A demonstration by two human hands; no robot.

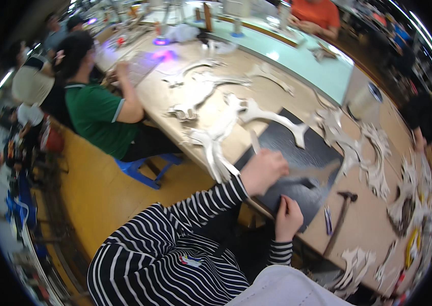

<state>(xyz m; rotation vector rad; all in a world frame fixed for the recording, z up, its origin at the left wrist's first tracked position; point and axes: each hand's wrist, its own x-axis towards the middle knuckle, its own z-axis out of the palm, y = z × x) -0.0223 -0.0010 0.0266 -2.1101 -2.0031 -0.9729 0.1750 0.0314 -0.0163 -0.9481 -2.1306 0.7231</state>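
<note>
My left hand (264, 171) is closed over a black mat (290, 135), blurred a little. From its fist a pale, narrow, blade-like tool (254, 142) sticks up. Nearer to me, my right hand (288, 219) has thumb and fingers pinched together at the mat's front edge; what they hold, if anything, is too dark to make out. A grey-brown flat piece (318, 173) lies on the mat beyond both hands. One end of a pale, curved, forked piece (277, 118) rests over the mat's far part.
Pale branching pieces (216, 122) spread over the table, with more (348, 148) to the right. A hammer (346, 204) and a slim pen-like tool (328, 220) lie right of the mat. A co-worker in green (93, 112) sits at left; another in orange (318, 15) is across.
</note>
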